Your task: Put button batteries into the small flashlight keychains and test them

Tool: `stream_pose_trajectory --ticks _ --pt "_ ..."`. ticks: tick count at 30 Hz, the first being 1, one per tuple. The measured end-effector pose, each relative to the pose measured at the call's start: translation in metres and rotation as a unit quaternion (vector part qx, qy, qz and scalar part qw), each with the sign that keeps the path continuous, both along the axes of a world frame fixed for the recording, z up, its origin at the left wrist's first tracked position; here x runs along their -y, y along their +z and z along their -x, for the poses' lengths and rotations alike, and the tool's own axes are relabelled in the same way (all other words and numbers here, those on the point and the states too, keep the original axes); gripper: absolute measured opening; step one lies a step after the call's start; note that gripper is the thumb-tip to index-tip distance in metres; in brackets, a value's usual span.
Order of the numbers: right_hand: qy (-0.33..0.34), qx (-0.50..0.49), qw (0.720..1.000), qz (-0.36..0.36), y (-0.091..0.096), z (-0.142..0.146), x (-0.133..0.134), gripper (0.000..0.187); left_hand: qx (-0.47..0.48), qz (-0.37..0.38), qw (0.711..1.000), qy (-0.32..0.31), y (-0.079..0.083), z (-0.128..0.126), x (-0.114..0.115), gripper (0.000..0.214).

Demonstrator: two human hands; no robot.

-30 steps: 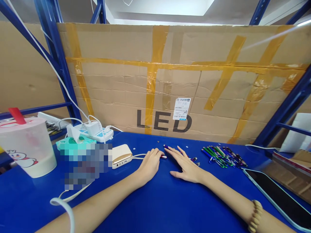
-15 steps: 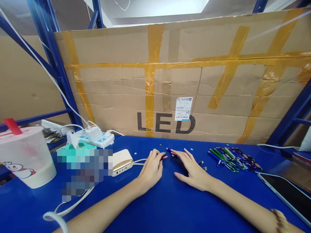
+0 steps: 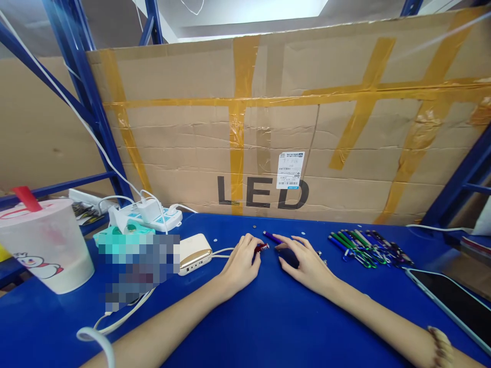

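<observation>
My left hand (image 3: 241,266) is curled on the blue tabletop, its fingertips pinching a short red metallic pen part (image 3: 261,248). A slim purple pen barrel (image 3: 272,237) lies just beyond, with its end close to the fingertips of my right hand (image 3: 305,265). That hand rests palm down with its fingers spread, holding nothing I can see. A dark patch below its palm (image 3: 289,258) may be a shadow or a small object. Tiny metal pieces (image 3: 319,253) sit partly hidden past its fingers.
A row of pens with carabiner clips (image 3: 364,249) lies to the right, and a phone (image 3: 448,301) is at the right edge. To the left are a cream power bank (image 3: 195,254), a power strip (image 3: 153,219), and a plastic cup (image 3: 48,245). Cardboard stands behind.
My left fingers have curled tighter around the red part. My right hand has slid left, closer to the purple barrel and over the small metal pieces. The view has tilted slightly.
</observation>
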State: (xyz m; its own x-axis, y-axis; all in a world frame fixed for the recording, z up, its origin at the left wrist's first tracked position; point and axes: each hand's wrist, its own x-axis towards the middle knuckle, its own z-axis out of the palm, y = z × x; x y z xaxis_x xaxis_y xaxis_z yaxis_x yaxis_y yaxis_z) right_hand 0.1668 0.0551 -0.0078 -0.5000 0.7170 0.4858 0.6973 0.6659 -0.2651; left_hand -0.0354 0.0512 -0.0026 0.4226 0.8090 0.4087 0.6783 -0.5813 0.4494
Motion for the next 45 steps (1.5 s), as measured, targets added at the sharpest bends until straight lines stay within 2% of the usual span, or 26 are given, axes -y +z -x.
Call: stream_pose_trajectory --ticks 7,14,18,21,24,36,41,45 --pt "-0.057 -0.031 0.998 0.018 -0.005 -0.004 -0.007 0.037 -0.02 -0.011 1.0 0.0 0.0 0.0 -0.004 0.02" --pt "-0.067 -0.103 0.989 0.085 -0.01 -0.006 -0.014 0.036 -0.025 -0.008 1.0 -0.012 -0.001 0.001 -0.006 0.014" --pt "-0.089 -0.088 0.99 0.066 -0.006 -0.006 -0.009 0.027 -0.055 -0.015 0.997 0.045 0.001 -0.004 -0.002 0.017" --pt "-0.143 -0.037 0.988 0.034 0.0 -0.008 -0.004 0.023 -0.08 -0.02 0.993 0.084 0.003 -0.007 0.001 0.019" --pt "-0.185 -0.006 0.982 0.042 0.004 -0.011 -0.001 0.026 -0.1 -0.038 0.987 0.119 0.004 -0.008 0.003 0.023" --pt "-0.166 0.036 0.984 0.06 0.01 -0.018 0.005 0.021 -0.163 -0.102 0.954 0.229 0.003 -0.011 0.004 0.025" --pt "-0.159 0.052 0.985 0.052 0.011 -0.019 0.007 0.021 -0.153 -0.132 0.938 0.28 0.002 -0.011 0.003 0.026" --pt "-0.163 0.058 0.983 0.054 0.011 -0.018 0.008 0.019 -0.145 -0.147 0.932 0.298 0.002 -0.012 0.002 0.025"
